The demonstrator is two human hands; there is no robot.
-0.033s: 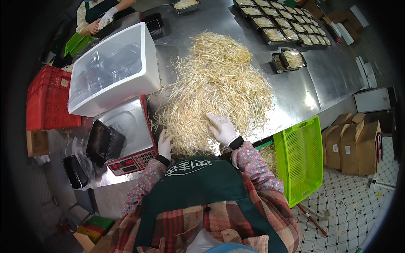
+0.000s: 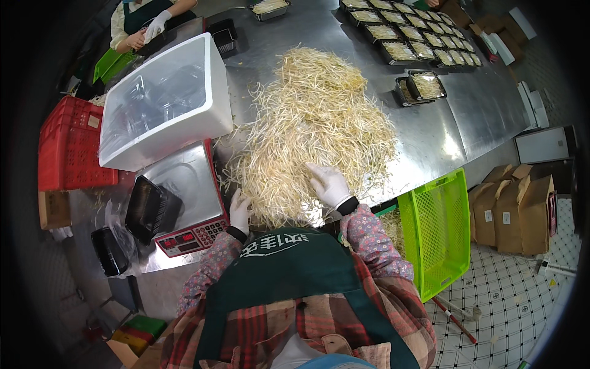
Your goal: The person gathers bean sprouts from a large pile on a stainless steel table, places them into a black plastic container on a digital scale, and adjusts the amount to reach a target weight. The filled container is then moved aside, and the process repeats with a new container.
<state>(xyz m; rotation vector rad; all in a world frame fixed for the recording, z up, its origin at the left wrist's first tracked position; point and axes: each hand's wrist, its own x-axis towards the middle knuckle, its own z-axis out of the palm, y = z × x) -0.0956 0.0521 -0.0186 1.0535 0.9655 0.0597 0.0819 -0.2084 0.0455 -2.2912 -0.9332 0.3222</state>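
Note:
A large heap of bean sprouts [image 2: 326, 111] lies loose on the steel table in front of me. My left hand [image 2: 240, 210], in a white glove, rests at the heap's near left edge, beside the scale; its fingers point forward and hold nothing that I can see. My right hand [image 2: 330, 187], gloved too, touches the near right part of the heap with fingers stretched out and apart. Between the hands, sprouts reach the table's near edge. A red-framed weighing scale [image 2: 187, 184] stands left of my left hand, with black plastic trays [image 2: 150, 206] tilted on its side.
A white foam box [image 2: 215, 117] of clear plastic lids stands behind the scale, near a red crate [image 2: 74, 141]. Filled trays [image 2: 399, 52] sit in rows at the far right. A green basket [image 2: 439, 237] is at my right. Across the table, a gloved co-worker [image 2: 157, 24] handles something.
My right hand has shifted slightly to the right over the near sprouts, baring a little more of the bright patch beside it. My left hand stays in place.

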